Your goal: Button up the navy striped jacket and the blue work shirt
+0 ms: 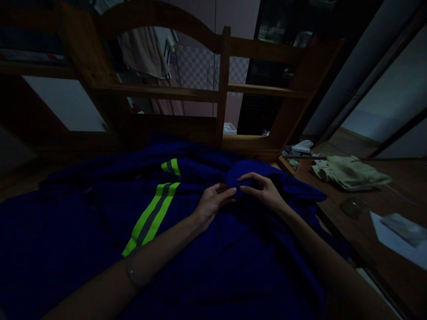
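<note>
A dark blue work uniform (110, 213) lies spread and rumpled in front of me, with bright yellow-green and grey bands across it. Whether it is a jacket or a coverall I cannot tell. Near the raised fold at its right, my left hand (211, 202) has its thumb and fingers closed on the cloth. Just beside it, my right hand (263, 191) pinches the same fold, thumb below and index finger above. The fingertips of both hands almost meet. What small part of the cloth lies between them is too dark to make out.
A wooden headboard with shelves (225, 89) stands behind the uniform. On the right, a wooden table (376, 262) holds a folded light-green cloth (350, 171), a glass jar (354, 207) and a white sheet (388, 233) with a packet (405, 227) on it.
</note>
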Demonstrator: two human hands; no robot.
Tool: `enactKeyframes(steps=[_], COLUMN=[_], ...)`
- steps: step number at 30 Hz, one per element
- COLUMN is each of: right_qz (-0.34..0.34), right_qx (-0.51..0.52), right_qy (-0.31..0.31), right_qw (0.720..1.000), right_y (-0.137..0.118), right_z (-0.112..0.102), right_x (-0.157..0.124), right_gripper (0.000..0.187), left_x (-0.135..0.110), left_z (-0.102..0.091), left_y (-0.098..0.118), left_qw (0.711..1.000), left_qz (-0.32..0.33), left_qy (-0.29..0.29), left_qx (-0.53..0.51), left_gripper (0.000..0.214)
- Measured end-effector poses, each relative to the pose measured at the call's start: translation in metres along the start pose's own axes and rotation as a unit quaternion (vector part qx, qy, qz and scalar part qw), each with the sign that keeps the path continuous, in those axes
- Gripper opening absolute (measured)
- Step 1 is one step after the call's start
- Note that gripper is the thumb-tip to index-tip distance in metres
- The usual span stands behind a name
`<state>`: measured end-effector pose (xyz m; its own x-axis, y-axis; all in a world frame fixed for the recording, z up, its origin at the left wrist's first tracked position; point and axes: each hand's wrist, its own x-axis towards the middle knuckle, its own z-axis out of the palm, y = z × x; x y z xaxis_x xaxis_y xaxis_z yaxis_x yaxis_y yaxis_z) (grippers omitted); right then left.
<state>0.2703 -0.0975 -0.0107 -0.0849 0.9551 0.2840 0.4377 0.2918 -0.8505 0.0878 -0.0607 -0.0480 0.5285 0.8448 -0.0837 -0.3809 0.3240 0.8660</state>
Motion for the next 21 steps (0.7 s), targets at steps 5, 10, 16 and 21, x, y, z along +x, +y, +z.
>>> enactKeyframes(steps=[5,10,16,21], right_qz=[-0.001,0.005,0.000,0.013], right_qx=[-0.007,0.001,-0.024,-0.042], right_qy=[-0.011,-0.039,-0.064,-0.084], right_qw=[1.000,0.999,0.998,0.996], right_y=[-0.003,-0.010,-0.007,-0.006], right_z=[-0.003,-0.007,-0.007,-0.010], right_x=[-0.001,-0.003,-0.002,-0.002], right_gripper=[0.029,0.025,0.025,0.027], left_x=[-0.001,-0.001,-0.003,-0.006], left_z=[0.002,0.001,0.001,0.005], left_y=[0.003,0.000,0.000,0.005], left_qw=[0.999,0.998,0.998,0.997], left_qz=[-0.036,-0.048,0.000,0.034], left_qy=[-0.018,-0.037,-0.042,-0.028], left_qx=[-0.010,-0.003,0.047,0.065], left_gripper=[0.033,0.034,0.035,0.030])
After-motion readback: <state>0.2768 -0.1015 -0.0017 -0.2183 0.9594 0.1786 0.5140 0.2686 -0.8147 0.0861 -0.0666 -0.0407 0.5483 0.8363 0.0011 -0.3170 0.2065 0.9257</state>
